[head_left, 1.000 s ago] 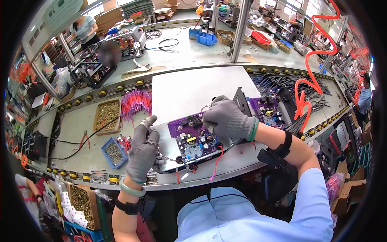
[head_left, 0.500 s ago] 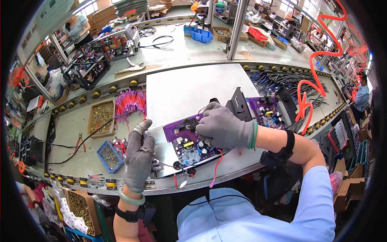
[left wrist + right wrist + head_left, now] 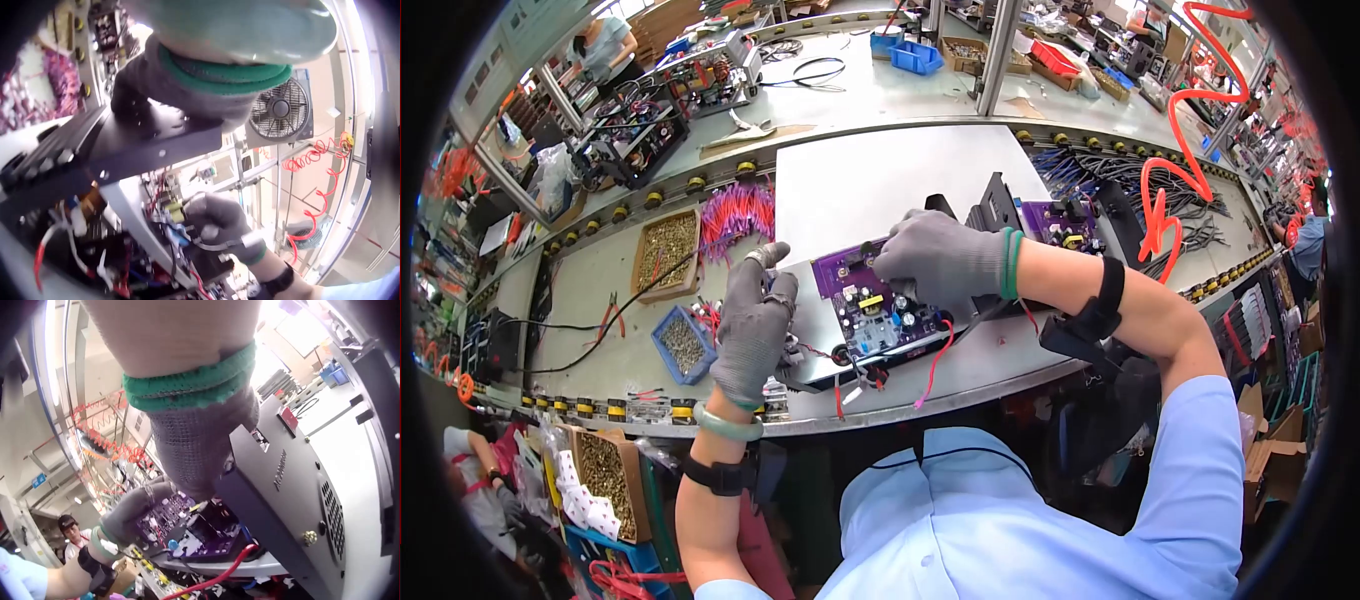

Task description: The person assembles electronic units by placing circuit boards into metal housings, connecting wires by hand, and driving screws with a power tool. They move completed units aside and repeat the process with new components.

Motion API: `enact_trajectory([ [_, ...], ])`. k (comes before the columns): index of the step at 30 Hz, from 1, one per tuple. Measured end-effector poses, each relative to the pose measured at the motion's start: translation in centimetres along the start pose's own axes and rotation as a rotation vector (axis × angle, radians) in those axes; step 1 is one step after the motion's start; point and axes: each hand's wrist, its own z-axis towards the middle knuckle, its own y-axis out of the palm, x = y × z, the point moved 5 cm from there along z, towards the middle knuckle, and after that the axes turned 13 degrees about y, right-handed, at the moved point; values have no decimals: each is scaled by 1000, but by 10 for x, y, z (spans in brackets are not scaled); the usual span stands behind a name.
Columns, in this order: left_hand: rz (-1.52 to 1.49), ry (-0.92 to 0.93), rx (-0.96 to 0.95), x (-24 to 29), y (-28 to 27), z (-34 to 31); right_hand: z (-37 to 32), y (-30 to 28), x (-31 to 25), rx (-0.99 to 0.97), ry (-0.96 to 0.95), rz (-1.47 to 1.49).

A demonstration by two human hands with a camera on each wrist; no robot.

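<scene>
A purple circuit board (image 3: pixel 878 315) lies in a metal chassis at the bench's front edge, red wires hanging off its near side. My gloved right hand (image 3: pixel 948 262) reaches over the board's far right part with fingers bent downward; the fingertips and whatever they touch are hidden. In the right wrist view that hand (image 3: pixel 194 444) is beside a black panel (image 3: pixel 281 500) with a perforated grille. My gloved left hand (image 3: pixel 755 325) rests at the chassis's left end, fingers extended along it. Seen in the left wrist view, a black metal edge (image 3: pixel 112 162) lies beneath this hand (image 3: pixel 187 94).
A second purple board (image 3: pixel 1060 228) stands to the right, near black cables (image 3: pixel 1140 200). On the left are a box of brass parts (image 3: pixel 668 250), a blue bin (image 3: pixel 683 345), pink wires (image 3: pixel 738 212) and pliers (image 3: pixel 612 312). A red coiled hose (image 3: pixel 1165 180) hangs at right.
The head view has shifted, moving the scene about. The right hand stays over the board's far right part, its forearm angled differently; the left hand remains at the chassis's left end.
</scene>
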Motion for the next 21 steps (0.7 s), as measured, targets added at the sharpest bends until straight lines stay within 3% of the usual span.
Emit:
enact_trajectory([
  [2, 51, 59, -24, 9, -7, -5, -10, -1, 9, 73, 141, 2],
  [3, 179, 235, 46, 17, -13, -11, -23, -8, 5, 152, 101, -49],
  [4, 187, 246, 57, 24, -22, -19, -38, -14, 0, 165, 96, -59],
  [6, 427, 397, 36, 62, -42, -34, -79, -41, -18, 563, 77, 73],
  [8, 372, 409, -18, 81, -44, -39, -101, -26, -50, 352, -8, -73],
  [10, 244, 412, -150, 100, -27, -38, -103, 28, -62, 257, -12, -122],
  [12, 176, 587, -299, 127, 3, -29, -99, 43, -55, 255, 93, -185],
  [14, 110, 604, -356, 130, 34, -22, -91, 11, -45, 498, 151, -151],
  [16, 147, 625, -268, 137, 52, -9, -82, -7, -18, 706, 319, -44],
  [18, 420, 704, -345, 139, 66, 8, -83, -14, -12, 712, 346, 26],
  [19, 419, 831, -282, 138, 70, 16, -82, -11, -6, 689, 401, 83],
  [21, 506, 760, -368, 137, 76, 22, -81, -2, 1, 653, 449, 143],
])
